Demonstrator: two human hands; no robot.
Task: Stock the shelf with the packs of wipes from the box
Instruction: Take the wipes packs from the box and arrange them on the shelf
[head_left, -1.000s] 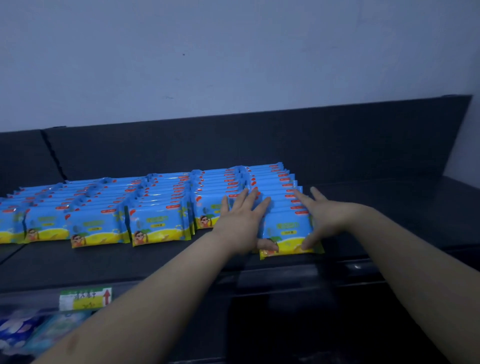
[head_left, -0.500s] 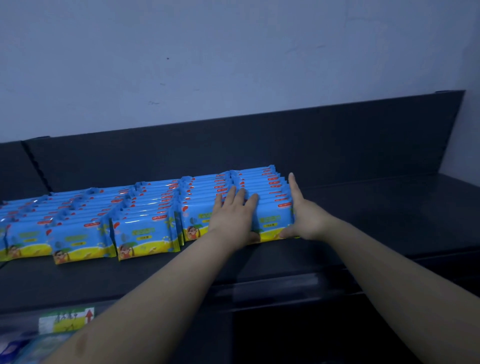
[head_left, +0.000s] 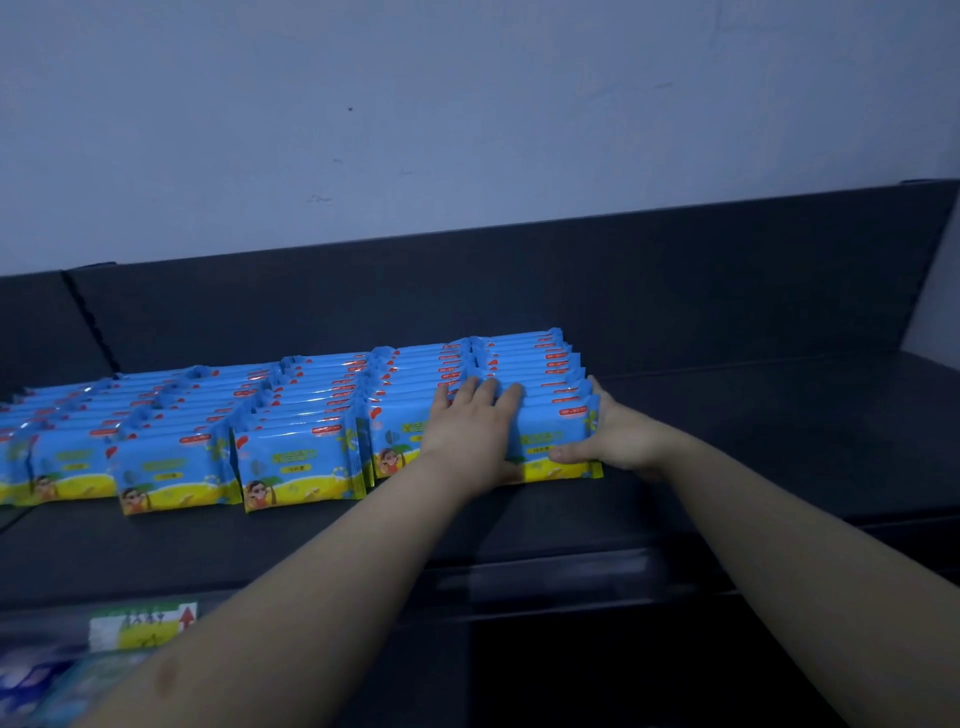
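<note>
Several rows of blue-and-yellow wipes packs (head_left: 296, 457) stand upright on the dark shelf (head_left: 753, 415), filling its left and middle. My left hand (head_left: 472, 431) presses flat against the front of the rightmost row (head_left: 524, 358), fingers straight over the tops of the packs. My right hand (head_left: 618, 441) rests against that row's right side, fingers straight along it and the thumb across the lower front of the first pack (head_left: 550, 441). The box is out of view.
Behind the rows rises the shelf's dark back panel (head_left: 519, 280), with a pale wall above it. The shelf surface runs bare to the right of the rows. A price label (head_left: 143, 623) sits on the front rail, with blurred blue packs (head_left: 36, 680) on the level below.
The rightmost row has slid back, its front pack now closer in line with the neighbouring rows. My right hand moved from the top of the packs to the row's right side.
</note>
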